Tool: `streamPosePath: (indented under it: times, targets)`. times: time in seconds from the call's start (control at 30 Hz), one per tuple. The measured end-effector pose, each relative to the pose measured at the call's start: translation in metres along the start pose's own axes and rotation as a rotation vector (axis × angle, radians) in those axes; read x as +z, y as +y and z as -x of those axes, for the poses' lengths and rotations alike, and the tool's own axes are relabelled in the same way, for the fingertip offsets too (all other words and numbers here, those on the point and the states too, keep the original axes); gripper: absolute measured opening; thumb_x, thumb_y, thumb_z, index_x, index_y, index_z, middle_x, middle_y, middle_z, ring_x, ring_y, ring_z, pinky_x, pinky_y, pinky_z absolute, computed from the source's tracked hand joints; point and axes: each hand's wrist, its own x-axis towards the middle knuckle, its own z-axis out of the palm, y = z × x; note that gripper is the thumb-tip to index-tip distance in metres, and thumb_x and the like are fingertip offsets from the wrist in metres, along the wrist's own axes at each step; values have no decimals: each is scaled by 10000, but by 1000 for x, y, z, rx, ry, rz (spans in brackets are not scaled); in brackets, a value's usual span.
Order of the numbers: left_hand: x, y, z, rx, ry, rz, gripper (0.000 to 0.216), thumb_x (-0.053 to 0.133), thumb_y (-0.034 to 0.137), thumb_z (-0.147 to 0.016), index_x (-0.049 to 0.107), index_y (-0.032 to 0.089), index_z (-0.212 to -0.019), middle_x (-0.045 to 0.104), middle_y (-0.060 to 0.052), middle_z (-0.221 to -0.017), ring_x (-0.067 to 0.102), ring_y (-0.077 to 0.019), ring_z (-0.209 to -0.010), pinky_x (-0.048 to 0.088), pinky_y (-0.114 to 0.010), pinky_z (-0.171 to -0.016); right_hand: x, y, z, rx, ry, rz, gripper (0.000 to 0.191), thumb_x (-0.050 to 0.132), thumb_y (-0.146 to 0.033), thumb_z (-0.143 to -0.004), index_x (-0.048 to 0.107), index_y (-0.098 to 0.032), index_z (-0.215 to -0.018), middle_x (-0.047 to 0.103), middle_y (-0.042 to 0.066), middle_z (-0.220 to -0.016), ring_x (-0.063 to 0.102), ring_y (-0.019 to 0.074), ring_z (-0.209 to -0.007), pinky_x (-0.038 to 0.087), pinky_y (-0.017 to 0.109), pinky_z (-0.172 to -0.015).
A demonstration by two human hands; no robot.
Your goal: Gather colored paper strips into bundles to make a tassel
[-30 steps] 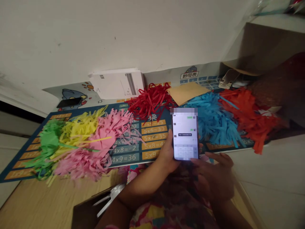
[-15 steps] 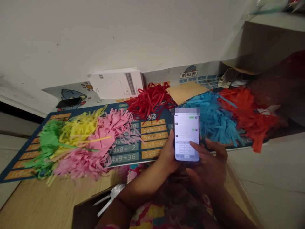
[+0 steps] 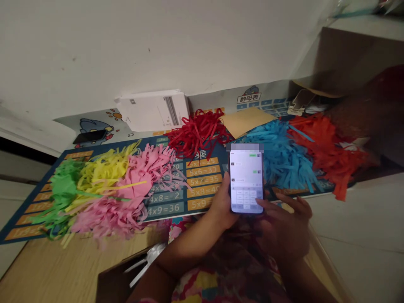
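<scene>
My left hand [image 3: 222, 206] is wrapped round a smartphone [image 3: 246, 176], whose lit screen shows a chat above a keypad. The index finger of my right hand [image 3: 285, 227] points at the keypad's right side, with the other fingers spread; that hand is partly blurred. Behind the phone lies a pile of blue paper strips [image 3: 284, 155], and to its right an orange pile [image 3: 330, 151]. Red strips [image 3: 200, 132] lie farther back. Pink [image 3: 126, 198], yellow [image 3: 105, 170] and green strips [image 3: 65, 185] lie together on the left.
A printed times-table mat [image 3: 170, 208] covers the table. At the wall stand a stack of white cards [image 3: 154, 111], a dark phone-like slab [image 3: 91, 136] and a tan paper [image 3: 248, 121]. A dark box [image 3: 110, 282] with white strips [image 3: 147, 261] is below. A blurred dark shape [image 3: 372, 109] sits at right.
My right hand has moved right and slightly down, its fingertip going from the keypad's upper middle to its right edge. The phone stays nearly in place in my left hand.
</scene>
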Motion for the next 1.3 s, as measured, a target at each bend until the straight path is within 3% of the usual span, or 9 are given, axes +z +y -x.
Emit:
streamPosePath:
  times: [0.13, 0.37, 0.63, 0.83, 1.1, 1.3]
  targets:
    - [-1, -1, 0, -16, 6, 5, 734, 286, 626, -983, 643, 61, -1285, 771, -167, -1019, 730, -282, -844, 496, -400, -878, -2, 0, -2, -12, -17, -26, 105, 569, -351, -899, 558, -246, -903, 743, 45, -974, 569, 309, -1154, 315, 560, -1063]
    - [-1, 2, 1, 14, -9, -20, 728, 302, 640, -974, 607, 88, -1338, 774, -150, -1008, 734, -283, -812, 505, -403, -858, -6, 8, 4, -42, -29, 40, 195, 506, -270, -911, 623, -263, -754, 743, 4, -847, 592, 287, -1081, 270, 552, -1081]
    - [0, -2, 0, 8, 8, -31, 726, 273, 603, -995, 636, 49, -1292, 770, -177, -1029, 733, -284, -852, 488, -413, -919, -2, -2, -4, -32, -42, 37, 229, 513, -307, -900, 682, -280, -1053, 717, 17, -818, 594, 275, -1083, 264, 517, -1092]
    - [-4, -5, -2, -1, 14, -43, 739, 284, 615, -988, 609, 42, -1323, 763, -186, -1069, 715, -305, -1004, 452, -424, -1009, -1, -8, -6, -53, -67, -45, 88, 548, -300, -869, 622, -268, -905, 744, 2, -922, 581, 270, -1128, 268, 518, -1100]
    - [-5, -5, -3, -57, 40, 0, 747, 315, 610, -986, 589, 13, -1342, 767, -188, -1044, 726, -276, -964, 487, -360, -959, 12, -15, -16, -104, -78, -80, 157, 589, -367, -889, 557, -258, -998, 759, 6, -1040, 526, 286, -1240, 251, 553, -1113]
    - [-4, -5, -2, -34, 47, 10, 705, 286, 595, -997, 642, 60, -1287, 780, -155, -991, 733, -271, -912, 474, -397, -989, -2, -2, -10, -71, -41, -45, 109, 528, -332, -923, 582, -254, -869, 757, 7, -976, 542, 301, -1203, 252, 588, -1101]
